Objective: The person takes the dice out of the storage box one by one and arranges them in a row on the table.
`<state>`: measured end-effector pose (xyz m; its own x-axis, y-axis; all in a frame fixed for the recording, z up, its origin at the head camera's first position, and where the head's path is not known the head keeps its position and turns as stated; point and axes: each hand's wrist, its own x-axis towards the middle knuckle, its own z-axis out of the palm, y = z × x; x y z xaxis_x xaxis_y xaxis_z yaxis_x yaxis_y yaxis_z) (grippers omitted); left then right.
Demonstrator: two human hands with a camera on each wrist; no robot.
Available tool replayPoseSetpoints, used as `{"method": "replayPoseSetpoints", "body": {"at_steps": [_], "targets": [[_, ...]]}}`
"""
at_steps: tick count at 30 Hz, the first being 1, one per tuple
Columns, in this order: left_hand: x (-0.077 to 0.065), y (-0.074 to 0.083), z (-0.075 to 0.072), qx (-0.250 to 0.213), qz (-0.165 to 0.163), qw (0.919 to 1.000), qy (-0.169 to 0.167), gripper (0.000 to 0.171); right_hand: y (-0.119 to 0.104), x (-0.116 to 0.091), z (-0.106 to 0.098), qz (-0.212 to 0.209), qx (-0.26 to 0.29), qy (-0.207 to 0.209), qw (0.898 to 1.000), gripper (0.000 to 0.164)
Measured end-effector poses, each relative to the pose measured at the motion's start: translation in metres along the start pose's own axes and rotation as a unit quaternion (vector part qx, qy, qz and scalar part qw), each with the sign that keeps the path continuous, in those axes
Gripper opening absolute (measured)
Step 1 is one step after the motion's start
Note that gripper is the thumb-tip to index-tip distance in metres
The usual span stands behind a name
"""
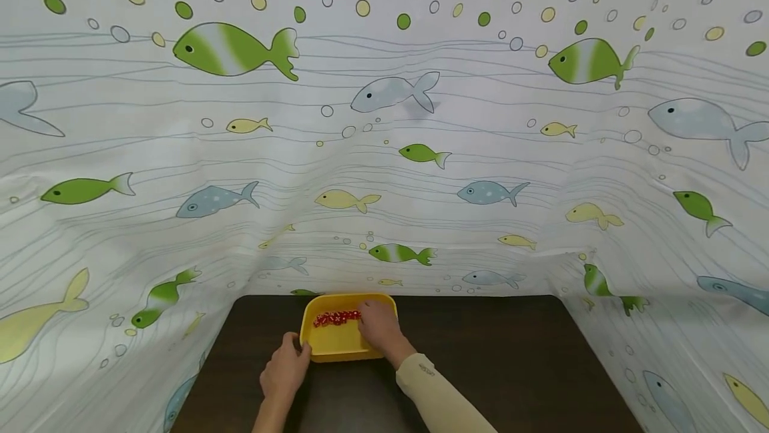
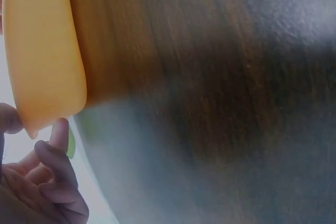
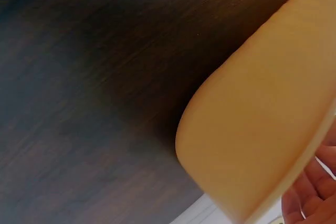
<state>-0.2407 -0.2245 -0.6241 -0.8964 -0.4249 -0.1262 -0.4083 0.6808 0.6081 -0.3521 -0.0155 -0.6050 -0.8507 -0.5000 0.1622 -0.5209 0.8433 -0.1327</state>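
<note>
A yellow plastic tray [image 1: 339, 347] stands at the far part of the dark table. Inside it, a row of small red pieces with white spots, which look like dice [image 1: 336, 318], lies along the back. My left hand [image 1: 285, 367] grips the tray's near left corner; in the left wrist view its thumb and a finger meet the rim. My right hand [image 1: 380, 323] reaches into the tray at the right end of the red row. Its fingertips are hidden in the head view. In the right wrist view its bent fingers [image 3: 310, 190] show only partly, beyond the tray wall.
Dark wood-grain table [image 1: 492, 359] spreads to both sides of the tray. A white sheet [image 1: 420, 219] printed with fish and bubbles rises behind the table and along both sides.
</note>
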Motion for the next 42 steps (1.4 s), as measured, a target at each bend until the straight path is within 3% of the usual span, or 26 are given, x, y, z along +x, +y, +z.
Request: {"method": "replayPoseSetpoints", "body": {"at_steps": [6,13,20,26,32,42], "targets": [[-0.008,-0.002,0.003,0.006,-0.022,0.9996,-0.015,0.059,-0.003,-0.001,0.012,0.014,-0.002,-0.003,1.0,0.021],[-0.012,-0.006,0.007,0.004,-0.03,0.9993,-0.024,0.06,-0.007,0.001,0.019,0.044,0.001,-0.047,0.998,0.029],[-0.012,-0.007,0.007,0.001,-0.035,0.9992,-0.02,0.058,-0.01,0.002,0.03,0.053,-0.034,-0.083,0.995,0.032],[-0.013,-0.004,0.007,0.017,-0.024,0.9995,-0.013,0.054,-0.008,0.003,0.04,0.075,-0.058,-0.061,0.994,0.027],[-0.013,-0.001,0.007,0.016,-0.013,0.9998,0.006,0.031,-0.005,0.007,0.036,0.093,-0.06,-0.057,0.992,0.022],[-0.004,0.0,0.005,0.014,-0.004,0.9996,0.024,0.033,-0.001,0.014,0.029,0.1,-0.039,-0.048,0.993,0.019]]}}
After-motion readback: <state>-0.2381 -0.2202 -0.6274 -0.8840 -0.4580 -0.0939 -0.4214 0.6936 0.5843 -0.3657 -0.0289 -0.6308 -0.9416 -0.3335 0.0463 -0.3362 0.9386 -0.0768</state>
